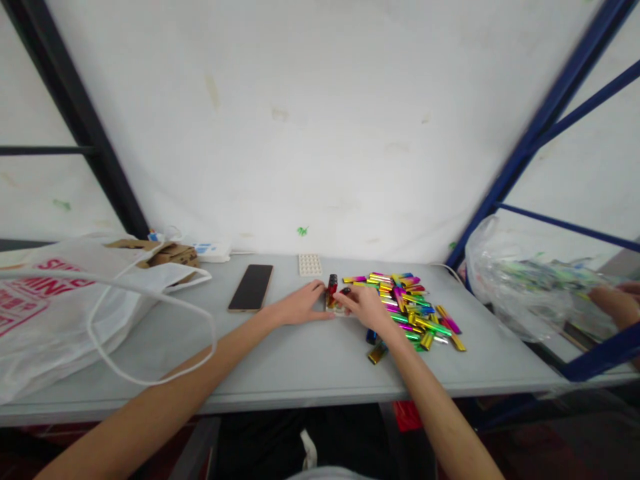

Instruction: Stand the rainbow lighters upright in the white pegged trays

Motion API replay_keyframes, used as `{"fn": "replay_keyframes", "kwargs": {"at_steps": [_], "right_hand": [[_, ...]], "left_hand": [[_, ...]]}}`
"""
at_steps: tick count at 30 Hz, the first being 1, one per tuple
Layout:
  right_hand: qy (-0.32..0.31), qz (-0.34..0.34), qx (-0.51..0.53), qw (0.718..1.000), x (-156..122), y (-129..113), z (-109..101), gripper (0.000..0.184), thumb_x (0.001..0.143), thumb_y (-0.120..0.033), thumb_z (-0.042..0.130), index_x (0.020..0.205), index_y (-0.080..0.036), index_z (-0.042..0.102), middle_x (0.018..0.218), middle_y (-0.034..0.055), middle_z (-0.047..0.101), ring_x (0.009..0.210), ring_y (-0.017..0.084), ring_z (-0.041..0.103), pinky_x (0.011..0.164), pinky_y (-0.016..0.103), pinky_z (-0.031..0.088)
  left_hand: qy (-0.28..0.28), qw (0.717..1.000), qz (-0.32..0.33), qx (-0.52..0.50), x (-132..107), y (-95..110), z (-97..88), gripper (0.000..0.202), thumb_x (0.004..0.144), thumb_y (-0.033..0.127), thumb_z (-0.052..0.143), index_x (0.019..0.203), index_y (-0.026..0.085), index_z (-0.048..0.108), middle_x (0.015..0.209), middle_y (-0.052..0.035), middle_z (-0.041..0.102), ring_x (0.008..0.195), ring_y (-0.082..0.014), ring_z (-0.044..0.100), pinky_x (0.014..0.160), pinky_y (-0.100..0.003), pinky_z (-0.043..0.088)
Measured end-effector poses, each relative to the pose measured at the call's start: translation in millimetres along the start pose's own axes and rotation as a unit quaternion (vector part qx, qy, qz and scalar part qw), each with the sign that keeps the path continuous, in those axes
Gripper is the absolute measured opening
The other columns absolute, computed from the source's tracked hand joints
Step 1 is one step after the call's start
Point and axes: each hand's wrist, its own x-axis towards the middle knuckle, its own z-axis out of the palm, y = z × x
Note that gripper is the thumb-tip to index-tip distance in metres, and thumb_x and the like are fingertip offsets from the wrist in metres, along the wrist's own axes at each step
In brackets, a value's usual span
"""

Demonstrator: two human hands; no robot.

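A small pale tray (332, 305) lies on the table in front of me, with several upright lighters (333, 283) in it, red with dark tops. My left hand (303, 303) curls around the tray's left side, its thumb along the near edge and its fingers at the far side. From the right, my right hand (367, 305) reaches over the tray. Its fingers are pinched on a dark-topped lighter (345, 291), mostly hidden by the fingers. Right of that hand spreads a pile of shiny metallic-coloured lighter-sized pieces (407, 303) in gold, green, pink and blue.
A phone (251, 288) and a white tray with holes (310, 265) lie behind my left hand. White plastic bags (65, 293) and a looping white cable (150, 383) occupy the left. At right, beyond a blue frame (525, 150), are a clear bag (500, 280) and another person's hand (615, 303).
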Motion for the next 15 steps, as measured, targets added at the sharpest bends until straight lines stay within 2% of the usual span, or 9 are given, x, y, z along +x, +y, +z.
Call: {"fn": "replay_keyframes", "kwargs": {"at_steps": [3, 6, 13, 15], "right_hand": [[-0.007, 0.000, -0.031, 1.000, 0.6, 1.9, 3.3, 0.041, 0.103, -0.049, 0.059, 0.079, -0.018, 0.069, 0.068, 0.0061, 0.074, 0.064, 0.021, 0.068, 0.064, 0.028, 0.043], [0.017, 0.000, -0.127, 0.992, 3.6, 2.8, 8.3, 0.040, 0.102, -0.050, 0.062, 0.081, -0.017, 0.069, 0.077, 0.0106, 0.076, 0.070, 0.023, 0.069, 0.066, 0.030, 0.044], [-0.014, 0.012, -0.268, 0.963, 9.1, -10.8, 26.2, 0.042, 0.104, -0.052, 0.055, 0.112, -0.015, 0.071, 0.095, 0.0177, 0.077, 0.083, 0.029, 0.073, 0.068, 0.032, 0.044], [-0.020, 0.020, -0.271, 0.962, 7.1, -13.1, 25.5, 0.045, 0.104, -0.056, 0.053, 0.109, -0.016, 0.072, 0.092, 0.0171, 0.077, 0.082, 0.029, 0.073, 0.066, 0.031, 0.043]], "left_hand": [[0.000, 1.000, 0.005, 0.000, 0.3, 0.0, -0.2, 0.064, 0.093, 0.068, 0.065, 0.132, 0.019, 0.055, 0.133, -0.0137, 0.058, 0.124, -0.0321, 0.058, 0.112, -0.044, 0.045], [0.000, 1.000, 0.009, -0.012, 0.7, -0.3, -0.1, 0.063, 0.092, 0.066, 0.066, 0.133, 0.018, 0.055, 0.135, -0.0145, 0.057, 0.125, -0.0325, 0.057, 0.113, -0.046, 0.044], [0.008, 1.000, 0.015, -0.022, 0.3, -0.4, 0.3, 0.058, 0.092, 0.061, 0.070, 0.130, 0.020, 0.058, 0.131, -0.0132, 0.058, 0.121, -0.0321, 0.059, 0.111, -0.046, 0.046], [0.009, 1.000, 0.010, -0.018, -0.1, -1.1, 0.5, 0.058, 0.091, 0.062, 0.070, 0.130, 0.020, 0.058, 0.130, -0.0131, 0.059, 0.120, -0.0322, 0.059, 0.110, -0.047, 0.047]]}}
